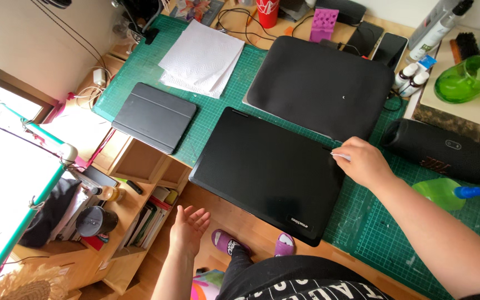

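Fingers of the right hand (362, 161) pinched a small white cloth or wipe (341, 156) against the far right corner of a closed black laptop (268, 172), which lay on a green cutting mat (362, 228) beside a black sleeve (320, 86). The left hand (189, 226) hung open and empty below the desk edge. Light, even strokes, with that free hand steadying the overhanging lid, looked the sound way to wipe it.
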